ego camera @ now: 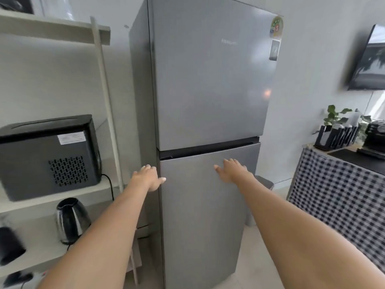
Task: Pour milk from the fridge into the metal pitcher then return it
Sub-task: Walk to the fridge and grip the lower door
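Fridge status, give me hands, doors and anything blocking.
Left hand open, at lower door's left edge. Right hand open, flat on its front. Both fridge doors shut; milk unseen. Nothing blocking.

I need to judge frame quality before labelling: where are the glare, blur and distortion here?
Head view: an orange glare spot on the upper fridge door; wide-angle bending curves the shelf post; the wall screen is smeared and the kettle soft; both hands look fairly sharp.

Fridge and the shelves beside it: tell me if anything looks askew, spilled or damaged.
Nothing stands out. Both fridge doors are shut and unmarked, the left hand is at the lower door's edge, and the kettle stands upright on its shelf.
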The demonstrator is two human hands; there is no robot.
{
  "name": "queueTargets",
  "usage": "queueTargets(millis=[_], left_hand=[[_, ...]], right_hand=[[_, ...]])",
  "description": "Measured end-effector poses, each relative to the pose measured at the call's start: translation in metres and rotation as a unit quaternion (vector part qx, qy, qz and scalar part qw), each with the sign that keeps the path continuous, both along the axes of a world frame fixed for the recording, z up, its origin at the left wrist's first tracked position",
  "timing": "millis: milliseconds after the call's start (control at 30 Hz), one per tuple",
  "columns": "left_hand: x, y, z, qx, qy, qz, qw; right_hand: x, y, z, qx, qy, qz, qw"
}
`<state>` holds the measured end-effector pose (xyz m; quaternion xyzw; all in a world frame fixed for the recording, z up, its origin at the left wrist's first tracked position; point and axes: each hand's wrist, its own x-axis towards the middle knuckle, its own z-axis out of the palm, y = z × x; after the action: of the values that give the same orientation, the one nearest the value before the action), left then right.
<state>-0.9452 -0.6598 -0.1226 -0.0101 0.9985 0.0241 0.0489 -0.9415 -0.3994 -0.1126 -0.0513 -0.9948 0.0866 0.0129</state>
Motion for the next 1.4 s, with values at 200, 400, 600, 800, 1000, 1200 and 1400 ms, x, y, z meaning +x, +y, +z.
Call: queueTargets(millis=[200,400,600,800,1000,1200,1400], left_hand=[[-0.037,-0.023,-0.030,0.053,-0.016,0.025,0.998],[-0.076,-0.013,-0.045,0.152,-0.006,0.024,0.988],[-0.114,-0.006,-0.064,0.253,0.022,0.060,0.965],[-0.134,-0.009,-0.091,0.347,0.032,0.093,0.933],[-0.139,0.000,-0.107,0.403,0.045,0.131,0.904],[-0.139,0.000,-0.115,0.390,0.056,0.119,0.912],[-0.138,0.002,-0.117,0.365,0.070,0.097,0.923]], right_hand=[[-0.063,-0.048,-0.015,0.009,-0.010,0.073,0.997],[-0.117,-0.065,-0.020,0.007,0.002,0.128,0.992],[-0.154,-0.073,-0.034,0.018,0.021,0.158,0.987],[-0.165,-0.083,-0.043,-0.059,0.101,0.162,0.980],[-0.172,-0.085,-0.052,-0.132,0.141,0.192,0.962],[-0.173,-0.088,-0.056,-0.240,0.152,0.164,0.945],[-0.174,-0.089,-0.052,-0.248,0.125,0.154,0.948]])
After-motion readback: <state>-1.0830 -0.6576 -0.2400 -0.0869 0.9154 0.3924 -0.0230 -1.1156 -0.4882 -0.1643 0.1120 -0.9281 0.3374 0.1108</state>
